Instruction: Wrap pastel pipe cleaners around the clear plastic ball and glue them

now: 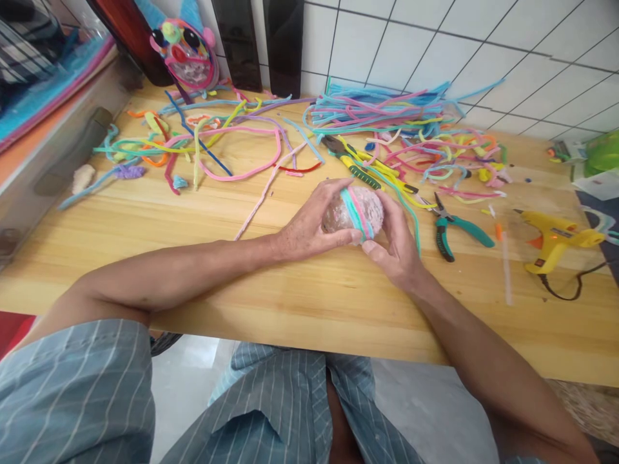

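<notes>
Between my two hands is a clear, rounded plastic piece (pixel 336 216) with pale pink filling, banded by turquoise and pink pipe cleaners. My left hand (pixel 314 222) grips it from the left, its thumb along the near side of the band. From the right, my right hand (pixel 397 241) closes round it, thumb at the lower edge and fingers behind. A turquoise pipe cleaner (pixel 414 222) lies on the table just beyond my right hand. Yellow-and-green handled pliers (pixel 362 173) rest right behind the piece.
Teal-handled pliers (pixel 464 229), a glue stick (pixel 505 270) and a yellow glue gun (pixel 551 238) with a cord lie to the right. Loose pipe cleaners (pixel 278 145) and a bundle (pixel 382 109) spread across the back. A decorated figure (pixel 191 64) stands at the back left, near a clear bin (pixel 62 142).
</notes>
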Demonstrator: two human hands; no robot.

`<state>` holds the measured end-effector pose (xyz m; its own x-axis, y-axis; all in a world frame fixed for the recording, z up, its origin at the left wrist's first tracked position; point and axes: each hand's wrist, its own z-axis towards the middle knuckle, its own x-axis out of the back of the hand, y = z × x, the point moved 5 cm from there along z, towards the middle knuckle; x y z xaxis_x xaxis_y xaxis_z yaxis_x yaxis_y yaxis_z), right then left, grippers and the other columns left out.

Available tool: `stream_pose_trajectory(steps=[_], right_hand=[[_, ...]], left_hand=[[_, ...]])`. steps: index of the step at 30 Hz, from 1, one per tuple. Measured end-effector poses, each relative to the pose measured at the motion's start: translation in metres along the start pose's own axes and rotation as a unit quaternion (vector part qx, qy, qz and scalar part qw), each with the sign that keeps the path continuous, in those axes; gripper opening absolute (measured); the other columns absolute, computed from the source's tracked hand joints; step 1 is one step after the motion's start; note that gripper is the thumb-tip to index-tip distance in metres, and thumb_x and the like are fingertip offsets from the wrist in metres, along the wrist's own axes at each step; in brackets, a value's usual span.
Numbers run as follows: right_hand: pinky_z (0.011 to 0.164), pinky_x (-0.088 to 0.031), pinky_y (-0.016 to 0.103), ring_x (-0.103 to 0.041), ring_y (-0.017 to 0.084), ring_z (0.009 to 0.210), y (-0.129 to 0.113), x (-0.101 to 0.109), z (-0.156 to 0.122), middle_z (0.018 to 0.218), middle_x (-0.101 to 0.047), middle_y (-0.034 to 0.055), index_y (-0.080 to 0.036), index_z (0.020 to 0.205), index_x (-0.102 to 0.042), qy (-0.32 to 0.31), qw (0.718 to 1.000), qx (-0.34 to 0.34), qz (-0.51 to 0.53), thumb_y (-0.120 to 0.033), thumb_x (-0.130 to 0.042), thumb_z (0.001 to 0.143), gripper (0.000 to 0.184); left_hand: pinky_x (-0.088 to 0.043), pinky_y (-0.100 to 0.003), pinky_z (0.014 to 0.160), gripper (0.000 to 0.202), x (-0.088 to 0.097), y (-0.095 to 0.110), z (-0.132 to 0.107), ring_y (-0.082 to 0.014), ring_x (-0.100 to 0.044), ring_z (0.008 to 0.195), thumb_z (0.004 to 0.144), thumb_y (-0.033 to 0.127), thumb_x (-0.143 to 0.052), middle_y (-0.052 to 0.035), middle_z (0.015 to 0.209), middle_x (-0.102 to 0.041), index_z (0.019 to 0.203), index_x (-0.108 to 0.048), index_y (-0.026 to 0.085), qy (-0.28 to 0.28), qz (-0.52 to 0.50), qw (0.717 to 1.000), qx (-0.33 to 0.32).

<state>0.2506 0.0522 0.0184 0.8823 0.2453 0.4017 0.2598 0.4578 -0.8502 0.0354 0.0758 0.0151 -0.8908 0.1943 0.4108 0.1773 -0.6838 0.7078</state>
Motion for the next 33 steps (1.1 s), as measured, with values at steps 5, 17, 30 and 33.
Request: stream_pose_trajectory(steps=[5, 17, 30, 33], right_hand=[[0.133, -0.051, 0.067, -0.058, 0.038, 0.159, 0.003, 0.000, 0.002, 0.174, -0.056, 0.0079, -0.041, 0.168, -0.052, 0.033, 0.998, -0.039, 0.038, -0.070, -0.074, 0.100, 0.077], [0.130, -0.053, 0.066, -0.060, 0.039, 0.154, -0.007, 0.003, 0.003, 0.168, -0.060, 0.0102, -0.039, 0.160, -0.060, 0.055, 0.998, -0.014, -0.001, -0.066, -0.078, 0.098, 0.070], [0.128, -0.054, 0.063, -0.067, 0.036, 0.146, 0.002, 0.003, 0.002, 0.158, -0.070, 0.0067, -0.041, 0.153, -0.067, 0.056, 0.997, -0.036, 0.040, -0.071, -0.070, 0.103, 0.058], [0.128, -0.054, 0.063, -0.067, 0.035, 0.146, 0.001, 0.003, 0.002, 0.158, -0.070, 0.0061, -0.042, 0.153, -0.067, 0.055, 0.997, -0.032, 0.043, -0.068, -0.069, 0.104, 0.056]], left_hand=[[-0.047, -0.052, 0.135, 0.085, 0.002, -0.002, -0.001, -0.0333, -0.057, 0.157, 0.104, 0.068, -0.073, -0.0189, 0.166, -0.055, 0.171, -0.042, 0.025, 0.012, -0.023, 0.999, 0.041], [-0.049, -0.057, 0.134, 0.090, 0.000, 0.003, 0.000, -0.0366, -0.055, 0.160, 0.102, 0.064, -0.078, -0.0205, 0.167, -0.053, 0.173, -0.038, 0.026, -0.010, -0.009, 1.000, 0.001], [-0.047, -0.069, 0.132, 0.104, -0.009, 0.020, -0.003, -0.0422, -0.053, 0.162, 0.098, 0.068, -0.081, -0.0225, 0.170, -0.054, 0.180, -0.027, 0.031, -0.027, 0.065, 0.993, -0.100], [-0.046, -0.068, 0.133, 0.109, -0.008, 0.016, -0.003, -0.0428, -0.052, 0.162, 0.095, 0.070, -0.083, -0.0221, 0.171, -0.053, 0.180, -0.026, 0.032, -0.023, 0.052, 0.994, -0.091]])
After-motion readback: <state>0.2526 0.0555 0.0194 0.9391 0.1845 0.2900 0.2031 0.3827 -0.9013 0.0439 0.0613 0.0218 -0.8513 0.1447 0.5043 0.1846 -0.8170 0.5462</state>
